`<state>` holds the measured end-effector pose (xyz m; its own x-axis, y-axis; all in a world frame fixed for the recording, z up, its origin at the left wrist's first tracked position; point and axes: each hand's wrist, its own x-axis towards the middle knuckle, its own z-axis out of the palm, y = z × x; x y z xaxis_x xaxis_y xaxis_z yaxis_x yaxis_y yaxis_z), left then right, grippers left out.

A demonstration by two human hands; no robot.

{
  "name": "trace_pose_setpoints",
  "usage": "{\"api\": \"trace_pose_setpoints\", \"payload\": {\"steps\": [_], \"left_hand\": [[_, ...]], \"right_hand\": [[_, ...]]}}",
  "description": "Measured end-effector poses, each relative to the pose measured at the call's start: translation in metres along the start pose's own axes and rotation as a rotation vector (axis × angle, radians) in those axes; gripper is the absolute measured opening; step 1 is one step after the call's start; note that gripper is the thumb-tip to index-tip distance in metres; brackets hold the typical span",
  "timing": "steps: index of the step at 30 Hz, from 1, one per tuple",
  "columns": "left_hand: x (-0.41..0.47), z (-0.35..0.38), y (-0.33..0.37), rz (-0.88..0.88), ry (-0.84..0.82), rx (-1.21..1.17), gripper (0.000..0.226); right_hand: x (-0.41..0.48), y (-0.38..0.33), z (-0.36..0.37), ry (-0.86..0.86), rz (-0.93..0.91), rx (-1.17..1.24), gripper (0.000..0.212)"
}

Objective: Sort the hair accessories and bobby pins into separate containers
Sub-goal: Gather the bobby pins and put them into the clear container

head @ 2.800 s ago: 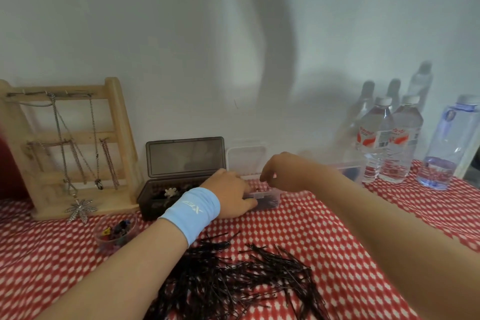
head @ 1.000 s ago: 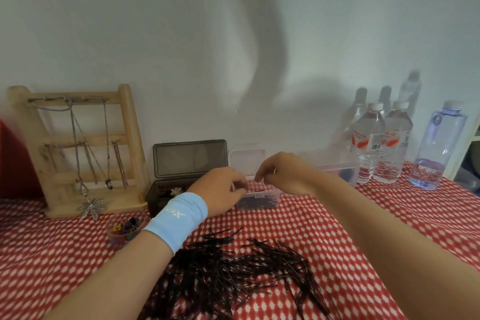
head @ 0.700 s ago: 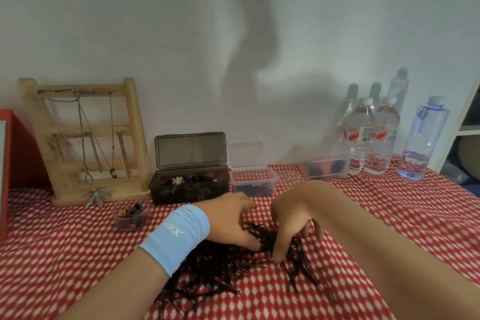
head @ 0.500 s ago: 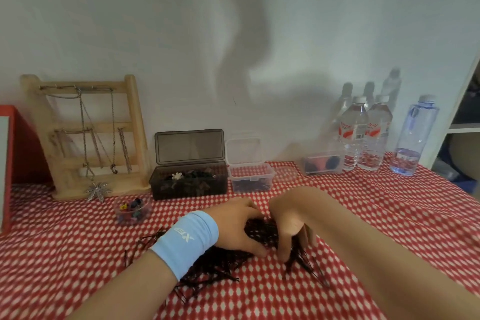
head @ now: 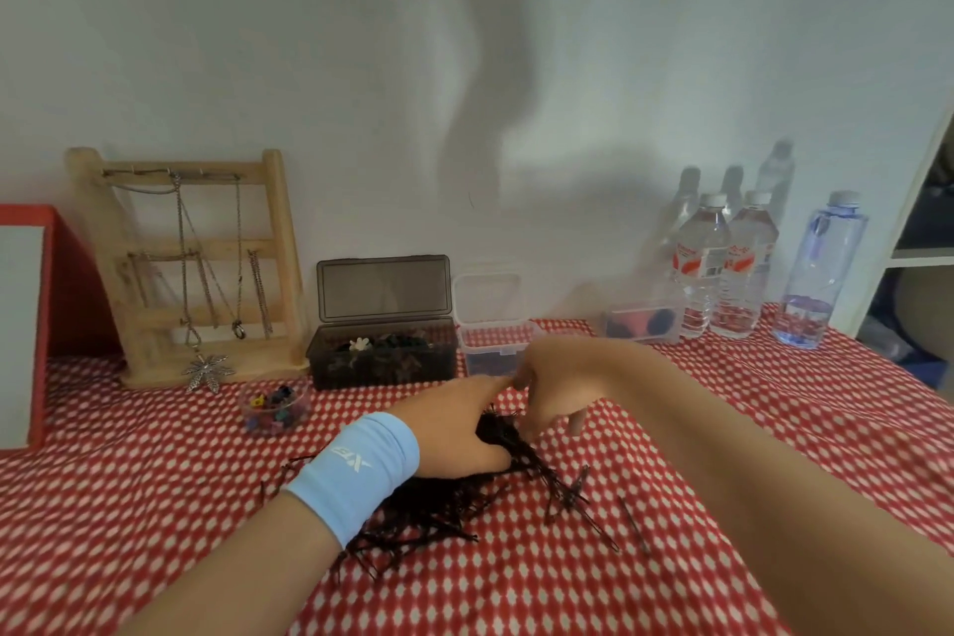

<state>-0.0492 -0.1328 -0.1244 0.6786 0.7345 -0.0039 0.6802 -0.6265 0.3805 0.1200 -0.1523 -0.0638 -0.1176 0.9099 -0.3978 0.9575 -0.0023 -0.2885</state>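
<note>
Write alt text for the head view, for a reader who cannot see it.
The left hand grips a bunch from a pile of black pins on a red checked cloth, the right hand beside it, fingers pointing down. Behind stand an open dark box, an open clear box, a necklace rack and water bottles.

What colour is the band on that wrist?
Light blue, with white lettering. The wristband shows best in the head view.
</note>
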Motion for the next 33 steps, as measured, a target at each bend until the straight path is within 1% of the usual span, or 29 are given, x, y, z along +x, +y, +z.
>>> {"api": "trace_pose_setpoints", "payload": {"steps": [2,3,5,6,7,9,10,12,14,16,19,21,23,25,26,27,28,29,31,32,33], "left_hand": [[0.004,0.008,0.006,0.039,-0.074,-0.003,0.079],[0.006,0.011,0.009,0.055,-0.108,0.038,0.08],[0.007,0.014,0.012,0.044,-0.15,0.127,0.073],[0.008,0.014,0.012,0.032,-0.138,0.146,0.066],[0.007,0.012,0.012,0.04,-0.097,0.15,0.056],[0.005,0.009,0.01,0.058,-0.024,0.177,0.036],[0.003,0.007,0.009,0.051,-0.007,0.194,0.031],[-0.002,0.004,0.008,0.028,0.004,0.244,0.029],[-0.006,0.002,0.007,0.019,0.037,0.32,0.032],[-0.01,0.003,0.008,0.015,0.092,0.327,0.038],[-0.016,0.004,0.015,0.01,0.197,0.207,0.04],[-0.019,0.005,0.025,0.01,0.234,0.163,0.044],[-0.02,0.009,0.036,0.004,0.2,0.163,0.062],[-0.016,0.016,0.042,0.014,0.101,0.24,0.082],[-0.013,0.02,0.045,0.02,0.049,0.283,0.086],[-0.01,0.024,0.047,0.029,0.011,0.306,0.085],[-0.007,0.026,0.047,0.034,-0.013,0.302,0.078],[-0.006,0.027,0.047,0.039,-0.027,0.28,0.068],[-0.005,0.025,0.045,0.057,-0.029,0.247,0.048],[-0.006,0.022,0.044,0.071,-0.025,0.238,0.039],[-0.007,0.02,0.042,0.088,-0.021,0.23,0.032]], "right_hand": [[-0.012,0.003,-0.003,-0.025,0.084,-0.12,0.066],[-0.018,0.004,-0.004,-0.089,0.128,-0.161,0.065],[-0.028,0.003,0.001,-0.276,0.21,-0.216,0.073],[-0.03,0.001,0.006,-0.339,0.224,-0.254,0.081],[-0.031,0.0,0.01,-0.362,0.221,-0.309,0.087],[-0.03,-0.002,0.017,-0.32,0.22,-0.374,0.092],[-0.026,-0.002,0.02,-0.293,0.228,-0.365,0.088],[-0.016,0.001,0.023,-0.266,0.24,-0.308,0.071],[-0.007,0.001,0.025,-0.269,0.227,-0.23,0.053],[-0.004,-0.005,0.023,-0.224,0.164,-0.162,0.044],[-0.004,-0.005,0.017,-0.081,0.081,-0.053,0.04],[-0.008,0.001,0.014,-0.068,0.129,-0.029,0.045],[-0.018,0.01,0.012,-0.104,0.237,-0.098,0.044],[-0.031,0.015,0.011,-0.158,0.319,-0.178,0.046],[-0.036,0.019,0.013,-0.17,0.34,-0.198,0.053],[-0.04,0.023,0.014,-0.162,0.352,-0.208,0.062],[-0.043,0.025,0.015,-0.157,0.349,-0.219,0.065],[-0.045,0.026,0.016,-0.186,0.354,-0.228,0.061],[-0.045,0.024,0.02,-0.338,0.369,-0.215,0.039],[-0.042,0.024,0.022,-0.381,0.364,-0.199,0.028],[-0.039,0.023,0.023,-0.373,0.347,-0.19,0.02]]}}
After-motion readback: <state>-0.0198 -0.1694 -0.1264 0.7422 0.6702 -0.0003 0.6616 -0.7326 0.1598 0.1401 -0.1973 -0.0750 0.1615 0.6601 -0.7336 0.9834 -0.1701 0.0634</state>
